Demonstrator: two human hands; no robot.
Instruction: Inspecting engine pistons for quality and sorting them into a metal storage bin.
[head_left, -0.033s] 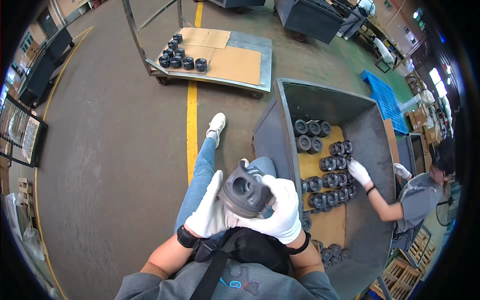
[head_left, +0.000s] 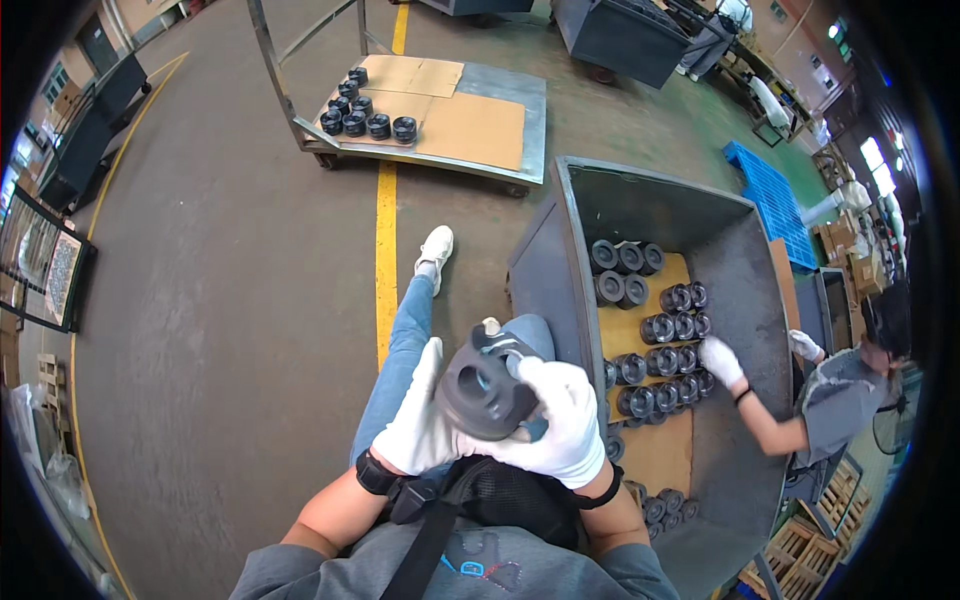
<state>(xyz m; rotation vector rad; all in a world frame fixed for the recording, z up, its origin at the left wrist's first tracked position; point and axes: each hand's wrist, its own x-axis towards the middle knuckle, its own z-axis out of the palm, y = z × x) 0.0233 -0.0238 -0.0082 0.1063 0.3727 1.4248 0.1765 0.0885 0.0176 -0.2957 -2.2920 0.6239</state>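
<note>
In front of my waist I hold a dark grey engine piston [head_left: 478, 398], tilted so that its round pin bore shows. My left hand [head_left: 412, 430], in a white glove, cups its left side and underside with the thumb up. My right hand [head_left: 562, 430], gloved too, grips it from the right, with thumb and fingertips at the upper edge. Where the palms meet beneath the piston is hidden. To my right is a grey metal bin [head_left: 738, 455] with rows of similar pistons [head_left: 660, 328] on yellowish cardboard sheets.
Across the bin, a co-worker's white-gloved hand [head_left: 720, 362] reaches in beside the pistons. Ahead stands a flat metal cart [head_left: 535, 110] with several pistons [head_left: 354, 122] on cardboard. A blue pallet [head_left: 770, 205] lies beyond the bin. A yellow line [head_left: 387, 260] crosses the floor.
The piston has turned slightly in my hands, and my right fingers have shifted along its upper edge. The co-worker's hand has moved slightly toward me and right.
</note>
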